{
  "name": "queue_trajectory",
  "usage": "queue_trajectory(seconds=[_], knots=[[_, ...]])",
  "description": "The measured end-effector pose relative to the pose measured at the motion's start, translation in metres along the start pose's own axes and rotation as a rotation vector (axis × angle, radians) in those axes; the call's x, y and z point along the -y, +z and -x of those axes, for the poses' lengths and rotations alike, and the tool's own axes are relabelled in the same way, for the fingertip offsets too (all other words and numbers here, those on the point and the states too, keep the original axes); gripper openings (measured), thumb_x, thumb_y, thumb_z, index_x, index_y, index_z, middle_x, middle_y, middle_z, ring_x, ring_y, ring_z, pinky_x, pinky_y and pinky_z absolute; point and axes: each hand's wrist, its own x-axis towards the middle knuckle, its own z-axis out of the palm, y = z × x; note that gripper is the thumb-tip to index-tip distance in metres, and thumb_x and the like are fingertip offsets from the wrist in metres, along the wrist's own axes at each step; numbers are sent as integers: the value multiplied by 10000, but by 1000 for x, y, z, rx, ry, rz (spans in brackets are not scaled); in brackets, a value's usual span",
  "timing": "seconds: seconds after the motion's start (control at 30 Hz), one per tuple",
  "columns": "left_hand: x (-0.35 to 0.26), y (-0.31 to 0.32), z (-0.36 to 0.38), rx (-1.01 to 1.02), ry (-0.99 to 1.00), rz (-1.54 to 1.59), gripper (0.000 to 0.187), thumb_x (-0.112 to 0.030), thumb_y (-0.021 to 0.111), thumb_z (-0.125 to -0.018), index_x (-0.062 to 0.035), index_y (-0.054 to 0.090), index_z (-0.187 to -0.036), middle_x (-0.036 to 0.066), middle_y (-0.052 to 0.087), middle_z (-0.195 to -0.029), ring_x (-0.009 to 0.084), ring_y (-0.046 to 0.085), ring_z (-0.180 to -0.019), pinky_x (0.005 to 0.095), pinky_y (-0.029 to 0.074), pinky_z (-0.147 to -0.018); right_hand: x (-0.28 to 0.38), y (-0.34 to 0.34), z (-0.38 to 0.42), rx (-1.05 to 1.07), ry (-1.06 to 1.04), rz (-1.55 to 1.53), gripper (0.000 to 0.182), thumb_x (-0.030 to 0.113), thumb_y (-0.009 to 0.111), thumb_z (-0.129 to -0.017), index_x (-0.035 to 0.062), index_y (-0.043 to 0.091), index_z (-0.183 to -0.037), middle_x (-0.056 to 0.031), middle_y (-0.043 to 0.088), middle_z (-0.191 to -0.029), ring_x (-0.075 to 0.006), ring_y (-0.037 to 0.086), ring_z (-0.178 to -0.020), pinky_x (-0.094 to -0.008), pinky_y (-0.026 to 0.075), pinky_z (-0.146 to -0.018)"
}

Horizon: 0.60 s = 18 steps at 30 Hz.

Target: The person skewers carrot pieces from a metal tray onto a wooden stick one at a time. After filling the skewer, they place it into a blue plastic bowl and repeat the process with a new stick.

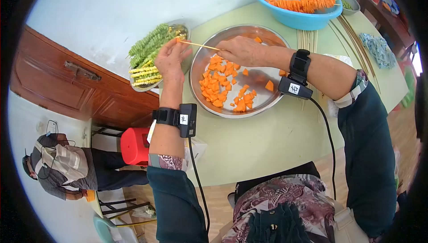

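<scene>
My right hand (240,52) is closed around one end of a thin wooden skewer (198,44), above the far side of a wide metal basin (195,92). At the skewer's other tip, my left hand (170,59) pinches a small orange carrot piece (179,40). Whether the tip goes through the piece is too small to tell. Cut carrot pieces (216,84) lie in the basin, mostly toward its left and near side. Just left of my left hand, a metal tray (185,66) holds several skewers of green slices (151,44) and yellow slices (145,76).
A blue plastic basin (290,17) with skewered orange slices (303,4) stands at the back right. Bare skewers (307,40) lie beside it, near a crumpled patterned cloth (377,50). A red stool (133,146) and another person (67,162) are off to the left.
</scene>
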Motion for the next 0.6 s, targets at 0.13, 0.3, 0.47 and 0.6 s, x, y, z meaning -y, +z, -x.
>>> queue_trajectory(seconds=[0.13, 0.3, 0.47, 0.6], knots=[[-1, 1, 1, 19, 20, -42, 214, 4, 537, -827, 85, 502, -1022, 186, 598, -954, 250, 625, -862, 311, 560, -679, -6, 5, -2, -12, -12, 38, 284, 255, 416, -887, 25, 554, -983, -172, 591, -729, -326, 577, -694, -428, 448, -654], [-2, 3, 3, 19, 88, -125, 204, 9, 546, -810, 102, 526, -991, 179, 599, -942, 228, 627, -843, 293, 562, -654, -6, 3, -1, 10, -24, 67, 295, 277, 395, -907, 21, 535, -948, -166, 559, -657, -313, 573, -630, -431, 446, -602], [1, 3, 2, 31, 252, -304, 129, 27, 543, -801, 70, 585, -915, 144, 621, -877, 184, 636, -786, 266, 556, -622, -5, 3, -1, 33, -1, 78, 286, 267, 384, -911, 24, 535, -926, -157, 543, -614, -285, 570, -575, -415, 448, -571], [2, 5, 3, 2, 353, -427, 103, 35, 553, -787, 45, 616, -868, 115, 641, -800, 153, 639, -736, 251, 544, -603, -8, 6, -1, 48, 3, 39, 279, 238, 375, -903, 14, 542, -905, -140, 538, -591, -253, 573, -551, -401, 453, -567]])
